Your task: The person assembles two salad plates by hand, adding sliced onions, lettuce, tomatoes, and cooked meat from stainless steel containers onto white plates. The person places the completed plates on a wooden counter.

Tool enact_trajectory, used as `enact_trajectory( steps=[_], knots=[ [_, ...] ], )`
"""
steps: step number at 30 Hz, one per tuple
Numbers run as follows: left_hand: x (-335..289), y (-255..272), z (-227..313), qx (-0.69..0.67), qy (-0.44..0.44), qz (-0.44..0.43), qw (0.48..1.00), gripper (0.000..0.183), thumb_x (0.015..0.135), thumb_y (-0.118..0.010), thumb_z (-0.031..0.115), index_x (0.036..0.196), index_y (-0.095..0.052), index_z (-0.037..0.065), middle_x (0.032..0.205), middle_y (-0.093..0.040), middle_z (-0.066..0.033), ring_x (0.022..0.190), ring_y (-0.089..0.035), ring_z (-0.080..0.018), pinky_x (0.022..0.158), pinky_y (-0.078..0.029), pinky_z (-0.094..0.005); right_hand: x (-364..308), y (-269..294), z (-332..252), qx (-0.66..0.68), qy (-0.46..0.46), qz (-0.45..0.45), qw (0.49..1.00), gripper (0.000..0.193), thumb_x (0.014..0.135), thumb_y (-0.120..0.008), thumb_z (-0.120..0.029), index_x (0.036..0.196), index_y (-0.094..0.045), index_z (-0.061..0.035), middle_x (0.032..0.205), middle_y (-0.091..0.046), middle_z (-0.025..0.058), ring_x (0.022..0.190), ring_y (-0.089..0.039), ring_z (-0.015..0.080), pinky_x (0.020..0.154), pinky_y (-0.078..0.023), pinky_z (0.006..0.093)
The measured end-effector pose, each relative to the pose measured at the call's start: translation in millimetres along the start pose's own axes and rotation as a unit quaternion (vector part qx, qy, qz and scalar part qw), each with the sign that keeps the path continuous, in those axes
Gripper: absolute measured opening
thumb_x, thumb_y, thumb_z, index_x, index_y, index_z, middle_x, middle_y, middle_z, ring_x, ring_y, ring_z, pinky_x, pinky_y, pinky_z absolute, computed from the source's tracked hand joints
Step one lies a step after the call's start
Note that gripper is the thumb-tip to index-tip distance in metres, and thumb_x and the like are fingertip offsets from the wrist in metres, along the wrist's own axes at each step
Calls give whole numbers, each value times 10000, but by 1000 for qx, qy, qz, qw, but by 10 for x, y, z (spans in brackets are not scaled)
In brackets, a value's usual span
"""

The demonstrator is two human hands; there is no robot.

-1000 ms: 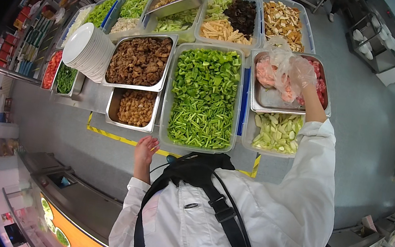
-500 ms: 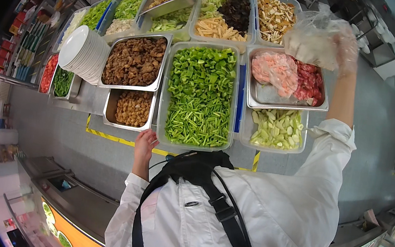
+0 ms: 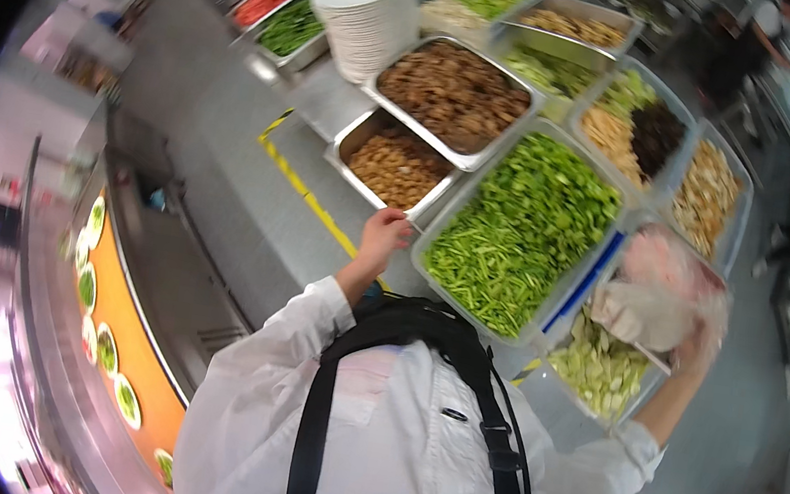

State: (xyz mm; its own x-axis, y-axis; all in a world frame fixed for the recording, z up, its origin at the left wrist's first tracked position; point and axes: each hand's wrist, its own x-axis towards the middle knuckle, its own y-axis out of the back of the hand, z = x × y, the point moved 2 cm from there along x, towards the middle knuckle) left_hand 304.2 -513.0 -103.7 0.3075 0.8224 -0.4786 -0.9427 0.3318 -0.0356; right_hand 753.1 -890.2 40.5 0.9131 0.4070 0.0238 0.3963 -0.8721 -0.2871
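Note:
My right hand point(image 3: 698, 346), under clear plastic, grips a clear plastic bag point(image 3: 636, 316) with pale contents I cannot make out. The bag lies over the steel tray of pink sliced meat point(image 3: 661, 256) and hides most of it. Beneath sits a bin of pale green slices point(image 3: 598, 372). My left hand point(image 3: 384, 237) holds nothing, its fingers loosely bent by the near corner of a steel pan of small brown pieces point(image 3: 398, 169). Between my hands stands a big clear bin of chopped green vegetables point(image 3: 524, 227).
A tray of brown cooked meat point(image 3: 457, 92) rests over the brown-piece pan, beside a tall stack of white plates point(image 3: 365, 15). Bins of mushrooms point(image 3: 710, 198) and black fungus point(image 3: 654, 140) stand behind. A counter point(image 3: 148, 313) runs at left; a person point(image 3: 758, 50) stands far right.
My view and body have turned, so the bins now sit slanted. My right hand has brought the bag lower, over the pink meat tray. The left hand stays by the pan's corner.

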Motion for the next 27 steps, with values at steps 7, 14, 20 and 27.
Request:
enact_trajectory(
  steps=[7,14,20,27],
  knots=[
    [-29,78,128,8,-56,8,998,195,814,-552,88,1004,-553,47,941,-605,-59,788,-603,-145,624,-492,-285,15,-471,-479,0,38,-1,999,219,797,-597,-131,1000,-576,-54,854,-592,26,758,-559,140,706,-489,294],
    [136,145,53,-10,-60,-5,998,169,820,-566,80,988,-559,61,924,-595,-36,804,-591,-137,655,-482,-281,136,-901,-499,21,14,75,997,157,835,-576,-95,985,-573,-50,764,-560,27,676,-531,134,648,-502,333],
    [34,189,104,-4,-60,-8,998,163,819,-568,95,980,-562,70,919,-593,-23,814,-587,-129,666,-479,-279,643,-1176,115,56,17,16,998,33,854,-558,-85,871,-564,-57,718,-553,38,669,-539,151,623,-505,353],
    [-64,205,271,-9,-60,4,998,157,821,-558,99,974,-560,63,909,-603,-41,808,-592,-152,670,-496,-298,889,-1897,356,49,32,82,995,45,817,-571,-71,847,-597,-48,743,-571,45,671,-556,157,563,-467,290]
  ],
)
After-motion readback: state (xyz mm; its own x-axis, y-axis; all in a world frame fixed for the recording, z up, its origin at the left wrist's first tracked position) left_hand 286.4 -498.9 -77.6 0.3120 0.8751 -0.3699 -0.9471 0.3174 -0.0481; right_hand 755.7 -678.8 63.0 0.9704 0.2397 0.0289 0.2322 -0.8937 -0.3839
